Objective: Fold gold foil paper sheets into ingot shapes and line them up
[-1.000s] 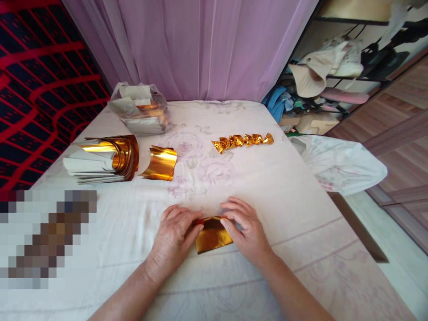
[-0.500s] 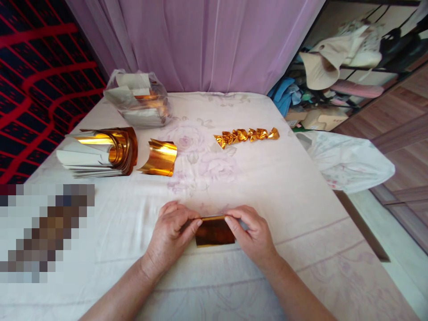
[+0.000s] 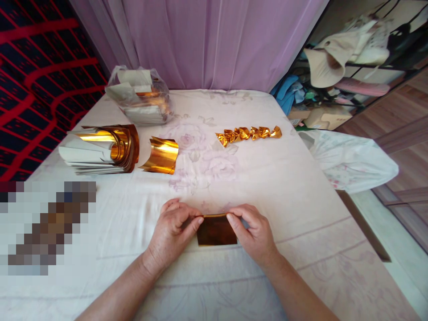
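Left hand and right hand: each pinching the foil sheet's top edge. Fold advice: align corners, crease firmly against the bed.

Small gold foil sheet, dark coppery sheen, folded flat into a rectangle; lying on the white floral cloth, top edge pinched at both corners

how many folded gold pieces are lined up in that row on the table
About 6, touching in a row of folded gold pieces right of the table's centre; they overlap, so the count is uncertain.
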`<state>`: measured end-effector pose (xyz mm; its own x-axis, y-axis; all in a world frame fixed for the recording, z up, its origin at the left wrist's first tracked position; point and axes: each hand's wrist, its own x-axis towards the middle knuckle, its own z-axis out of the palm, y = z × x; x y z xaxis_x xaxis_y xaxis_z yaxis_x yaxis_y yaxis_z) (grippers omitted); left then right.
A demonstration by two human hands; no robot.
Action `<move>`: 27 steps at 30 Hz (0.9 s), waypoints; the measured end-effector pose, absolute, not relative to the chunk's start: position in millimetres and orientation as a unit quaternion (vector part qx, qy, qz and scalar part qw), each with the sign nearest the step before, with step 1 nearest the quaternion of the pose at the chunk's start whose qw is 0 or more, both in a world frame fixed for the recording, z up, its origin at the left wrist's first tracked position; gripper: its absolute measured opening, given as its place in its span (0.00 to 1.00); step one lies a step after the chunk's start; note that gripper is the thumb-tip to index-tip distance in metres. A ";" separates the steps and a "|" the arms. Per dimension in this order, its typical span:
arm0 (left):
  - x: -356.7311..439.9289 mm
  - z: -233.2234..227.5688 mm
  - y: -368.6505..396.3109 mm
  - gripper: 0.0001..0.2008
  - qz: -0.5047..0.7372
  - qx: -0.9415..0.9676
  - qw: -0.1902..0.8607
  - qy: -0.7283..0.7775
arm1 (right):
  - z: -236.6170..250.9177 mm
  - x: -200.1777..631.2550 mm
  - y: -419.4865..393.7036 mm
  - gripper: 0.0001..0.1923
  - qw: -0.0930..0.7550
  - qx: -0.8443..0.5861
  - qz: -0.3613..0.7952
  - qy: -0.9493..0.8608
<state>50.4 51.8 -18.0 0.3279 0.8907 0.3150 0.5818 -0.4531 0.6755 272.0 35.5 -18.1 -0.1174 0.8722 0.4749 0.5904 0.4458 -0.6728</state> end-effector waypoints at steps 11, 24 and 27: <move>50.0 -15.4 51.4 0.07 0.330 0.785 0.234 0.469 | -17.4 271.0 35.4 0.06 0.434 -0.504 0.161 -0.730; 55.1 -17.3 49.1 0.07 0.294 0.806 0.140 0.494 | -22.6 266.4 39.3 0.07 0.373 -0.553 0.119 -0.735; 55.6 -16.2 49.1 0.07 0.284 0.806 0.132 0.502 | -22.6 265.8 39.3 0.06 0.373 -0.556 0.122 -0.733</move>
